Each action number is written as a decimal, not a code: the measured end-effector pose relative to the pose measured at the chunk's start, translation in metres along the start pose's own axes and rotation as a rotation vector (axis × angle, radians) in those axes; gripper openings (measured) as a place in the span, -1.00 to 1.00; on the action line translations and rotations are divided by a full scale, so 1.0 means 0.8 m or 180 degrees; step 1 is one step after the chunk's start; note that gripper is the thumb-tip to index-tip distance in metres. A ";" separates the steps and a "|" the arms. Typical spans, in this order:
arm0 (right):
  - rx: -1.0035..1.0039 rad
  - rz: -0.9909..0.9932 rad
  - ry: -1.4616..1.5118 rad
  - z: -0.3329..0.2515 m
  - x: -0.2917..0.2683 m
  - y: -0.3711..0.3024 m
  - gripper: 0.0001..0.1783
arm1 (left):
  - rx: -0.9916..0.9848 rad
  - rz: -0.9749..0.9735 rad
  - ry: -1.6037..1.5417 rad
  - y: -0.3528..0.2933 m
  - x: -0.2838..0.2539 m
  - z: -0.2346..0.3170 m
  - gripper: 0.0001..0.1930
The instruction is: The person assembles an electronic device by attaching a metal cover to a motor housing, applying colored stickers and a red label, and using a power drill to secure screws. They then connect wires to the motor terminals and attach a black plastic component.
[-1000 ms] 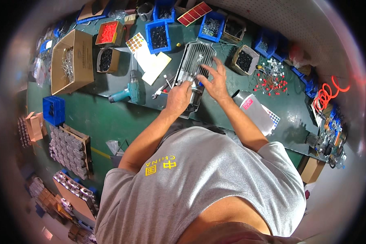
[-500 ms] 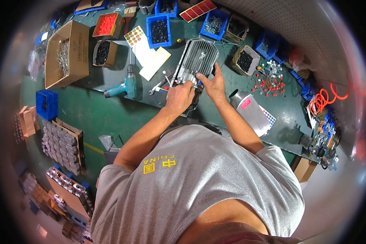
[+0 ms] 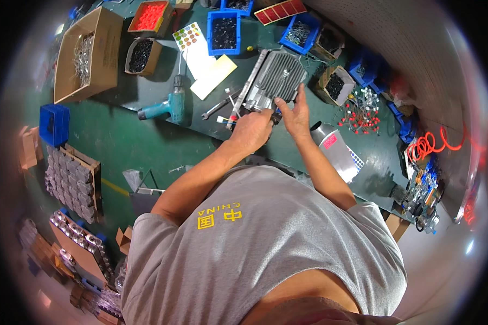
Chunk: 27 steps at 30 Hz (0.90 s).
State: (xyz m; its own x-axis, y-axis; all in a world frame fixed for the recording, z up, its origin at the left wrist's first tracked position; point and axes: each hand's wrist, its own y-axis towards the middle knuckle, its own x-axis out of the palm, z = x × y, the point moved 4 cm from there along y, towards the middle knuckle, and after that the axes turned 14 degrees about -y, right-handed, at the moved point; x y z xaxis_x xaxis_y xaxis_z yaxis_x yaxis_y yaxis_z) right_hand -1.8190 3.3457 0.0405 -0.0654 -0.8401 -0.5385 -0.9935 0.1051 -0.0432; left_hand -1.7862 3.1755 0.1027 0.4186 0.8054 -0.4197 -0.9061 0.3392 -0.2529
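Note:
A grey metal housing with cooling fins (image 3: pixel 281 76) lies at an angle on the bench in front of me. My right hand (image 3: pixel 295 120) grips its near right corner, thumb on top and fingers along the side. At its near end, my left hand (image 3: pixel 250 131) is closed with the fingers curled in; what they pinch is hidden. Thin wires with a white connector (image 3: pixel 220 119) stick out beside the left hand. Just left of the housing lies an open-end wrench (image 3: pixel 214 110). A teal power drill (image 3: pixel 173 105) rests farther left.
Blue bins of small parts (image 3: pixel 224 33) and cardboard boxes (image 3: pixel 142 56) line the back. Right of my hands are a silver metal sleeve (image 3: pixel 336 154) and a pile of red-tipped wires (image 3: pixel 361 114). Sticker sheets (image 3: pixel 214 76) lie behind the wrench. A coiled red hose (image 3: pixel 425 146) hangs at right.
The whole view has shifted a little. The housing's finned face shows at a slightly different tilt, while both hands stay at its near end. The drill and wrench lie as before.

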 end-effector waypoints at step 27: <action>0.0274 -0.0222 0.0312 -0.024 0.007 -0.006 0.08 | -0.0430 0.0889 0.0906 0.010 -0.051 -0.274 -0.77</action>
State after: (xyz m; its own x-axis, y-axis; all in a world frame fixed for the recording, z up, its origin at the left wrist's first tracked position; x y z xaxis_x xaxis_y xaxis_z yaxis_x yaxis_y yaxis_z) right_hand -1.8166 3.3304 0.0536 -0.0094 -0.8944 -0.4471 -0.9846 0.0863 -0.1520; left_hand -1.7972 3.0389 -0.0736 0.1754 0.6845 -0.7076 -0.9789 0.0448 -0.1993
